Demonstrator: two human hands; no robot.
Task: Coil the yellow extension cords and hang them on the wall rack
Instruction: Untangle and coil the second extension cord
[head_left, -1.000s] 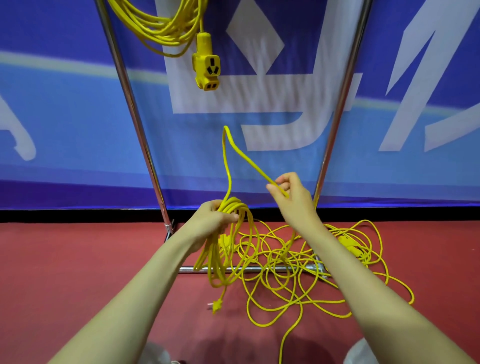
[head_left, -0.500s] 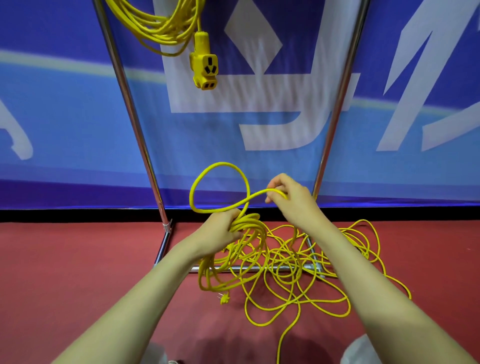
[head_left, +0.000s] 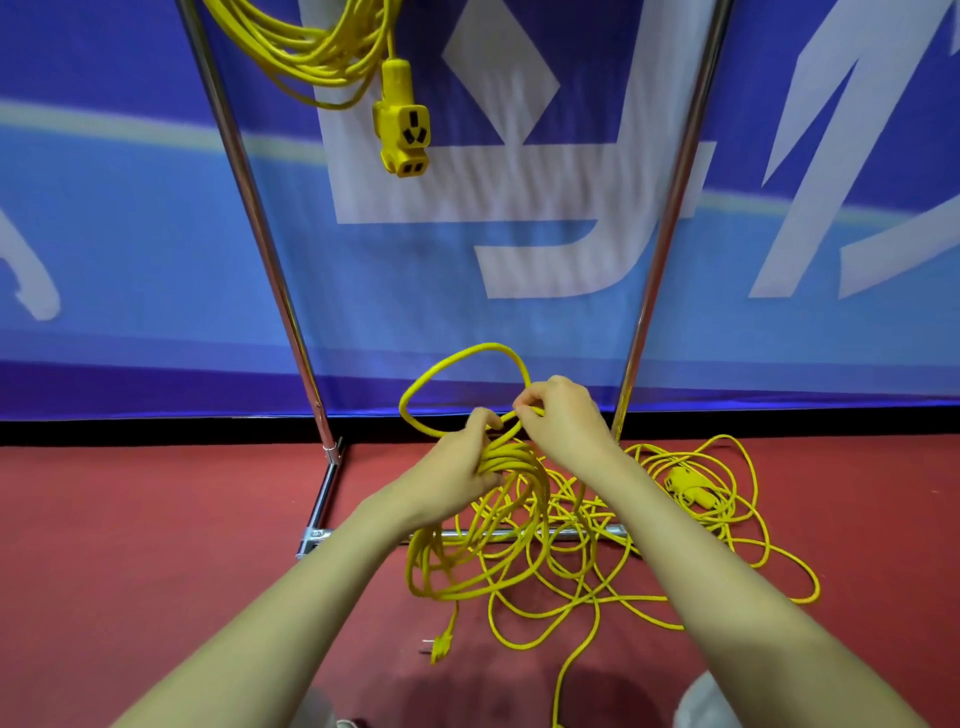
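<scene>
Closer together than moments ago: right hand (head_left: 563, 421) pinching new loop (head_left: 483, 346), feeding it to left hand (head_left: 457, 462). Fingers there curled round coil (head_left: 519, 457) to hold turns; remaining cord (head_left: 691, 491) loose on floor (head_left: 156, 519).

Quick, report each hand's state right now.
Left hand: closed, holding the coiled cord bundle.
Right hand: closed, pinching the raised loop of cord.

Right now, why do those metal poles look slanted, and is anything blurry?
Head view: the wide lens, tilted down, likely splays the rack poles; left hand, right hand and cord look sharp; the banner shows rippled print; a soft shadow darkens the floor below.
</scene>
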